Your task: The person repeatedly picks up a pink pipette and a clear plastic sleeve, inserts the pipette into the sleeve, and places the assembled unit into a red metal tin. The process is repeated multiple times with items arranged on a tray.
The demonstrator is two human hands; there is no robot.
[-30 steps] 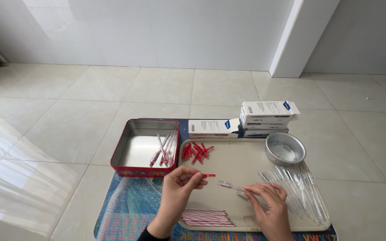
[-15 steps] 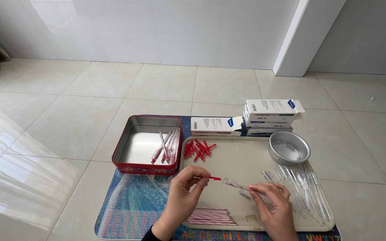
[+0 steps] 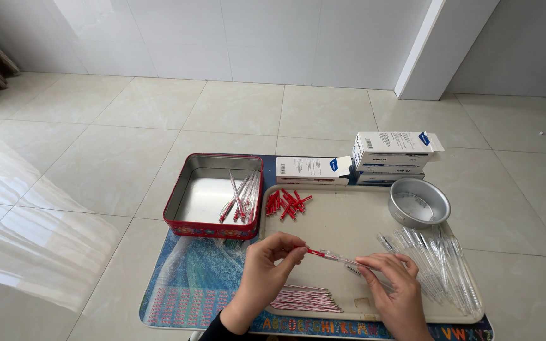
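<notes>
Head view: up and left of my left fingers I see the red-rimmed tin (image 3: 188, 215) holding a few finished pens against its right wall. My left hand (image 3: 266, 271) pinches the red tip of a pen (image 3: 331, 256); my right hand (image 3: 394, 287) pinches its clear barrel, so it spans both hands above the beige tray (image 3: 349, 221). Red caps (image 3: 287, 203) lie beyond my left fingers, refills (image 3: 304, 299) just beneath them. Clear barrels (image 3: 437, 262) crowd the tray's right edge beside my right fingers, with the empty metal bowl (image 3: 419, 203) beyond. The tray's middle stays open.
</notes>
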